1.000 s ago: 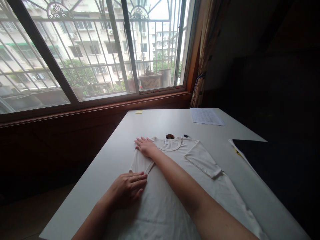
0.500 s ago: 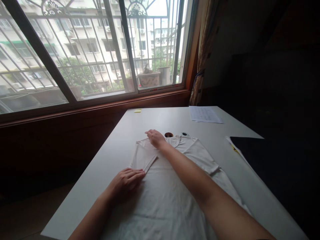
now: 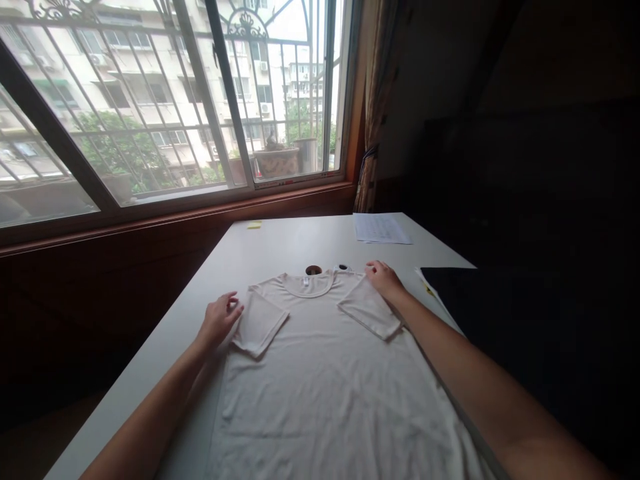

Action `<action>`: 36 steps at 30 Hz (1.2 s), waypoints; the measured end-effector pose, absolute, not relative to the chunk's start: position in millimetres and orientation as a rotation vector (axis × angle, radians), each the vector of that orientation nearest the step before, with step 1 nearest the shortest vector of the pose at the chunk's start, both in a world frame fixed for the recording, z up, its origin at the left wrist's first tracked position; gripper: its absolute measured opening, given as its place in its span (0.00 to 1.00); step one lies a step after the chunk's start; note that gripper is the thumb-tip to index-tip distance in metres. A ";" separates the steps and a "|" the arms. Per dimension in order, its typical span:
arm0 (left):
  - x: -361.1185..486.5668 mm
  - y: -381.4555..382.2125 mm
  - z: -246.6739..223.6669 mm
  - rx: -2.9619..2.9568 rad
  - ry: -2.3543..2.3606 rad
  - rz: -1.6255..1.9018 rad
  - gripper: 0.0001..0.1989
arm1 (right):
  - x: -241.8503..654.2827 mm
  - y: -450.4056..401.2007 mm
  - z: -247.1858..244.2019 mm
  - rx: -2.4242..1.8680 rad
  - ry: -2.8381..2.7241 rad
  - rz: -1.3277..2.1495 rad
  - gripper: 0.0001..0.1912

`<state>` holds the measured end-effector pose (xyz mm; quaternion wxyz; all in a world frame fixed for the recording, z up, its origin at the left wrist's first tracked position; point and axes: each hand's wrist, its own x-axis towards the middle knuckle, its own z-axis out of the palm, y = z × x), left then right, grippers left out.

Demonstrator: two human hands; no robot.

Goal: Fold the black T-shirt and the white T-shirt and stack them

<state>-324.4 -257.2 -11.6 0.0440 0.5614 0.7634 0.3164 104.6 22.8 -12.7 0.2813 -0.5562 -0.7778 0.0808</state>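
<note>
A white short-sleeved T-shirt [image 3: 320, 360] lies spread on the white table, its round neckline at the far end. Both sleeves are folded inward over the body. My left hand [image 3: 220, 319] is beside the left sleeve, fingers apart and slightly curled, holding nothing. At the far right shoulder, my right hand [image 3: 384, 277] has its thumb and fingers pinched together at the cloth edge; whether fabric is between them is too small to tell.
Beyond the neckline sit a brown roll [image 3: 314, 270] and a white roll [image 3: 343, 267]. Papers [image 3: 383, 229] and a yellow note [image 3: 254, 225] lie at the table's [image 3: 290, 243] far end. Dark cloth [image 3: 480, 320] is at the right. A barred window stands behind.
My right hand has moved from the left shoulder to the right shoulder. My left hand has let go of the left sleeve and moved outward. The right sleeve now lies folded inward.
</note>
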 end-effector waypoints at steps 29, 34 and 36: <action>-287.4 -158.9 11.0 1.651 2.807 0.613 0.16 | 87.1 7.3 -2.1 -1.657 -2.129 0.017 0.17; -250.1 -158.2 11.1 2.091 2.454 0.526 0.18 | 60.7 -15.3 0.7 -1.387 -2.389 0.052 0.20; -237.5 -154.7 5.5 2.186 2.309 0.447 0.19 | 50.7 -21.8 -4.3 -1.272 -2.507 0.105 0.22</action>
